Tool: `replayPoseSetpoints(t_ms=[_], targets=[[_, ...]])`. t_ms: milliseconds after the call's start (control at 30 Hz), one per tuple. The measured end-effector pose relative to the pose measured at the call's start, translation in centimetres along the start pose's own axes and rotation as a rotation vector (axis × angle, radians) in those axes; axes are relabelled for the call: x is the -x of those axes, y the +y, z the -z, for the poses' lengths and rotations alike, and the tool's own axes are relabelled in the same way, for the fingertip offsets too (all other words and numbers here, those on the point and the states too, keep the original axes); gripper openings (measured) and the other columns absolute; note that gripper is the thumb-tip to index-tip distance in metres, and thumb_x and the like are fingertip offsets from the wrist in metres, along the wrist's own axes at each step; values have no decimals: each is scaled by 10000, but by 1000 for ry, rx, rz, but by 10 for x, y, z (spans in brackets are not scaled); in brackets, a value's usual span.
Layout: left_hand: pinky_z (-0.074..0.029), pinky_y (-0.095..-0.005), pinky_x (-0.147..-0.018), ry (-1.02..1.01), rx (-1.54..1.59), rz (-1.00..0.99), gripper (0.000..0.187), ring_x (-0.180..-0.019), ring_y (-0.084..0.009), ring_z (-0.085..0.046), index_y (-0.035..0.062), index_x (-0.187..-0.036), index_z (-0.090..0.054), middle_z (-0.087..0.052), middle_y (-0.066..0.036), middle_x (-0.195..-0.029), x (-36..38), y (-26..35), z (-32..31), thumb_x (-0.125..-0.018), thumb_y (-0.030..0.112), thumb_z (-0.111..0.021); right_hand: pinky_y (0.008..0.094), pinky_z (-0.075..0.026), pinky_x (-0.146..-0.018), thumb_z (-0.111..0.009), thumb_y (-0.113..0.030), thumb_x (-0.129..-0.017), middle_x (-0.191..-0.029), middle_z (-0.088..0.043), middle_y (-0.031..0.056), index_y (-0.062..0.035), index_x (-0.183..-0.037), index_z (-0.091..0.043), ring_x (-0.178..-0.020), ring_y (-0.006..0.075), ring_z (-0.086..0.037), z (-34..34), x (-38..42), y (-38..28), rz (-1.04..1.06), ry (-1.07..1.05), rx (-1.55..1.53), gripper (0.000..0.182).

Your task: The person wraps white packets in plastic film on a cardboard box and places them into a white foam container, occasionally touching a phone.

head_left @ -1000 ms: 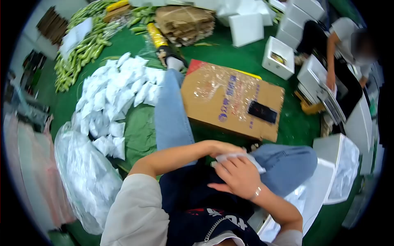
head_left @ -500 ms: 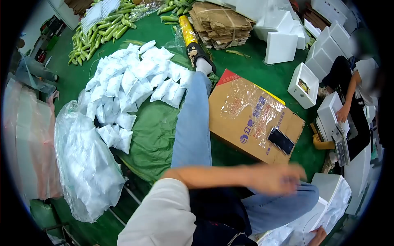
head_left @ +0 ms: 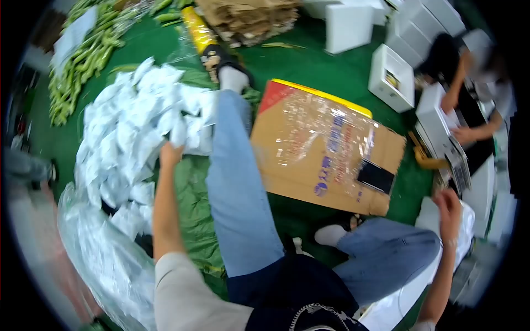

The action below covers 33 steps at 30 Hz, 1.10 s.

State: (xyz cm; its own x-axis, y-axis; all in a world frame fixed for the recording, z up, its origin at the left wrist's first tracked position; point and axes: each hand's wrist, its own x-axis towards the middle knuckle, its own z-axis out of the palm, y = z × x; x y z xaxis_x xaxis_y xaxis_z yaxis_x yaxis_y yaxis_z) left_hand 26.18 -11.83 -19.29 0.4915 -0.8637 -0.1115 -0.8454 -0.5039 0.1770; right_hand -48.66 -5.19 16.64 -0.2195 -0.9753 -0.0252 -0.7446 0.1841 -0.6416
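My left hand [head_left: 171, 153] reaches into a heap of white pillow-shaped packets [head_left: 121, 121] on the floor. Its fingers are closed on the corner of one white packet [head_left: 178, 133] at the heap's near right edge. At the right, my right hand [head_left: 450, 208] is raised above a white foam box [head_left: 425, 215], beside my bent knee. Its fingers are loosely bent and apart, with nothing visible in them. Green sheeting [head_left: 199, 204] lies under the heap, and a clear plastic bag of white packets [head_left: 110, 265] rests at its near left.
A flat-topped cardboard box [head_left: 309, 160] bears a dark phone [head_left: 376, 176]. Beyond are green vegetables [head_left: 91, 49], stacked brown paper [head_left: 248, 19] and white foam boxes [head_left: 392, 77]. Another person [head_left: 480, 83] sits at the right, hands at a foam box.
My left hand has swung from over my right knee to the packet heap and closed on a packet. My right hand has risen from the foam box below. The view has shifted.
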Motion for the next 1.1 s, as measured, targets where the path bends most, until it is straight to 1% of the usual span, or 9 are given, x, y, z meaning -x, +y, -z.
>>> replayPoseSetpoints(t_ms=[167, 233, 367, 467, 567, 667, 800, 867, 1100], targets=[[-542, -293, -522, -390, 998, 119, 380, -638, -234, -677, -128, -1045, -581, -663, -173, -819, 78, 61, 163, -893, 218, -624, 327, -508, -822, -660, -231, -873, -1052, -659, 129, -2, -1140, -587, -948, 205, -651, -140, -11, -110, 119, -678, -188, 360], [-544, -290, -544, -304, 1011, -42, 347, -644, -216, -674, -95, -1063, -590, -670, -152, -814, 114, 107, 203, -889, 202, -629, 391, -462, -942, -701, -337, -839, -1290, -535, 198, 4, -1368, -368, -1156, 305, -559, -203, -8, -126, 291, -687, -263, 712], [-532, -332, -604, -173, 838, -373, 323, -678, -182, -669, -31, -1094, -597, -691, -140, -819, 192, 227, 228, -845, 164, -668, 377, -425, -994, -770, -254, -785, -1307, -493, 180, 0, -1427, -236, -1169, 247, -529, -285, 5, -174, 310, -524, -660, 873], [-523, -387, -699, -248, 825, -756, 637, -880, -407, -640, -11, -1294, -403, -636, -232, -1001, 226, 293, 191, -791, 224, -715, 363, -470, -931, -810, -173, -708, -1234, -502, 125, -4, -1363, -288, -1132, 224, -526, -278, 3, -165, -55, -365, -1129, 855], [-522, -438, -717, 67, 522, -819, 682, -914, -418, -628, -36, -1256, -374, -583, -312, -1063, 200, 303, 151, -799, 346, -706, 436, -418, -973, -869, -211, -580, -1196, -474, 180, 9, -1324, -265, -1150, 282, -483, -261, -39, -97, 75, -97, -800, 983], [-524, -419, -669, -19, 138, -607, 544, -781, -406, -639, -38, -1065, -511, -619, -290, -923, 178, 293, 92, -786, 384, -712, 461, -377, -976, -875, -251, -485, -1189, -459, 214, 5, -1360, -242, -1119, 344, -465, -244, -76, -75, 234, 26, 91, 1110], [-507, -379, -586, -192, -80, -644, 383, -579, -300, -583, -17, -804, -524, -584, -174, -661, 161, 302, 58, -832, 337, -668, 458, -298, -1021, -858, -287, -459, -1213, -422, 239, 10, -1421, -176, -1129, 393, -414, -271, -100, -52, 322, -139, 367, 1216], [-504, -350, -576, -657, 605, -468, 348, -523, -259, -557, -13, -643, -515, -592, -146, -603, 132, 291, 57, -884, 233, -565, 459, -287, -1037, -854, -287, -468, -1214, -420, 242, 17, -1420, -176, -1136, 393, -411, -286, -99, -40, 342, -108, 353, 1208], [-504, -327, -796, -750, 1268, -484, 206, -876, -275, -642, 1, -864, -680, -685, -174, -935, 105, 365, 109, -889, 158, -549, 477, -260, -1081, -836, -270, -454, -1322, -392, 232, 55, -1384, -270, -1236, 391, -377, -294, -97, -43, 602, -162, 322, 1136]])
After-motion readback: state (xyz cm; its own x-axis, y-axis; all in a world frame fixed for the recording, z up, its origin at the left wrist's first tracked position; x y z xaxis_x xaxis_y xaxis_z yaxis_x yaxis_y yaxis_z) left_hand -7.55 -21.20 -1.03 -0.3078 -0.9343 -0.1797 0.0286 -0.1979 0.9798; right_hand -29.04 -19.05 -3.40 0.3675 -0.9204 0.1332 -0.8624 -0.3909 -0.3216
